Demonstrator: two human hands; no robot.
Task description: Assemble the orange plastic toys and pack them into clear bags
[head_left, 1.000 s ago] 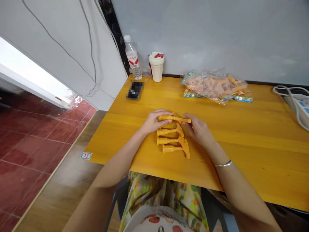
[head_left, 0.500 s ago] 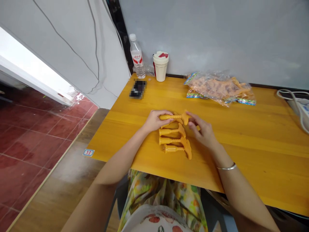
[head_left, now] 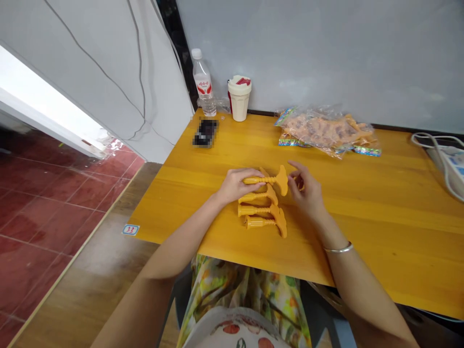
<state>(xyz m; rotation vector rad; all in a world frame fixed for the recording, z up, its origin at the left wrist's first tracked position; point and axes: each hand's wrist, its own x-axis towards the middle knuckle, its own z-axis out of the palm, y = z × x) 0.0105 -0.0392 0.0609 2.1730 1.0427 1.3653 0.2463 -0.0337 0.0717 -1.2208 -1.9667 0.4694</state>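
Note:
My left hand (head_left: 234,185) is closed on the handle of an orange plastic hammer-like piece (head_left: 270,180), whose wide head points right. Just right of that head is my right hand (head_left: 306,187), thumb and fingers curved, with a small bit of orange showing between them; what it is I cannot make out. Below the held piece, several similar orange pieces (head_left: 259,210) lie in a stack of rows on the yellow table (head_left: 203,217), heads to the right. Part of another orange piece shows behind the held one.
Clear plastic bags of orange pieces (head_left: 326,131) lie at the back. A water bottle (head_left: 203,84), a lidded cup (head_left: 239,99) and a blurred dark phone (head_left: 206,133) stand or lie at the back left. A white cable (head_left: 440,150) is at the far right.
The held orange piece has turned so its head shows wider and sits a little lower. My right hand has drawn slightly away from the head, to the right. The view has shifted slightly.

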